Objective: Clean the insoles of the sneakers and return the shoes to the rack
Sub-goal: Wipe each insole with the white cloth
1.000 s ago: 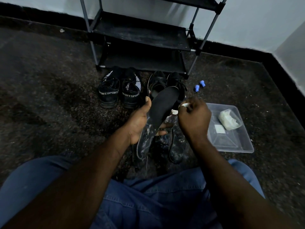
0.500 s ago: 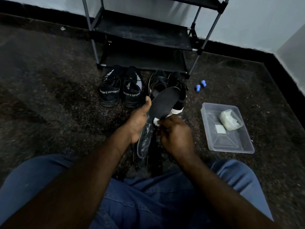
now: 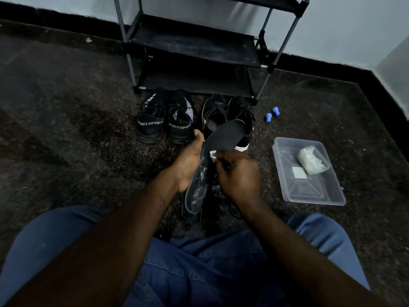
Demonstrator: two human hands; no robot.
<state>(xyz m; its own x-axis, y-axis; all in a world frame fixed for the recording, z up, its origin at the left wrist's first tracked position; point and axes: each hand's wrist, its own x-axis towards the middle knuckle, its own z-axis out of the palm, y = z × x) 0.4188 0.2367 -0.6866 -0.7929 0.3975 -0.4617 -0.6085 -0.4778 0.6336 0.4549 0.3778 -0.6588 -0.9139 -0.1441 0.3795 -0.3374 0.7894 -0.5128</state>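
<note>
While the rack [image 3: 194,47] stands behind the sneakers [image 3: 179,127] on the floor [image 3: 77,140], the insole [image 3: 223,136] sits above them in the left hand's [image 3: 190,160] grip, and the right hand [image 3: 239,173] pinches a white wipe [image 3: 213,154] against it. Wiping seems underway; the next move needs firm strokes toward the toe.

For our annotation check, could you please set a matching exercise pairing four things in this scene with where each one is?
1 insole
2 white wipe
3 blue caps
4 SPORT sneakers

A floor, right of the rack
B held by the left hand
C floor, in front of the rack
D pinched by the right hand

Pairs: 1-B, 2-D, 3-A, 4-C.
</note>
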